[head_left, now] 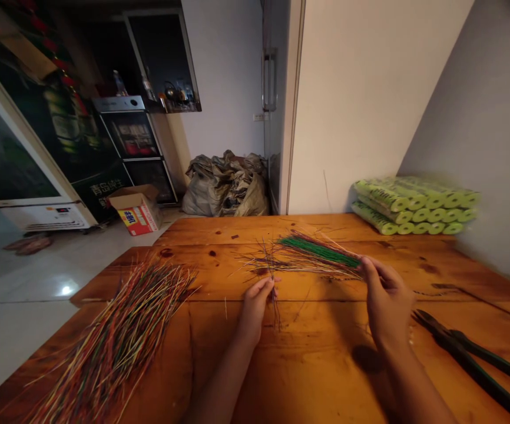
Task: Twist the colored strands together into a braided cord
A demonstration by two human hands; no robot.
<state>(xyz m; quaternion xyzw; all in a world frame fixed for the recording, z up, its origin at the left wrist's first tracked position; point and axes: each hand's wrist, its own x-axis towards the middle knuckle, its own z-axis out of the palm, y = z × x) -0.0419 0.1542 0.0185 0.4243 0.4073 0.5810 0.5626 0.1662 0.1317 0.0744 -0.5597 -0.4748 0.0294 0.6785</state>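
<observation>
Green strands form the core of a bundle [321, 250] whose edges are reddish, brown and pale. It stretches leftward from the right hand [387, 300], with its near end pinched between thumb and fingers and its far end fanned out, above the middle of the wooden surface [312, 371]. The left hand [257, 300] is also closed narrow, thumb against fingertip, on a few thin dark strands [274, 303] that stand out above and below the grip. The bundle therefore lies to the right of the left hand's fingertips and beyond them, and to the left of the right hand. Whether its underside touches the wood cannot be told.

Just beyond the left hand, loose thin strands [250, 265] spread sideways and run close to the bundle's free end; where one group stops and the other starts is unclear. Well to the left of the left hand lies a large heap of mixed strands [126, 335], red, yellow, green and dark, mostly slanting the same way.

To the right of the right hand, dark-handled cutters [462, 341] lie with their handles spread toward the near right corner. Past them a dark wire [489, 297] runs to the right edge. Yellow-green rolls [414, 206] are stacked at the far right of the surface.
</observation>
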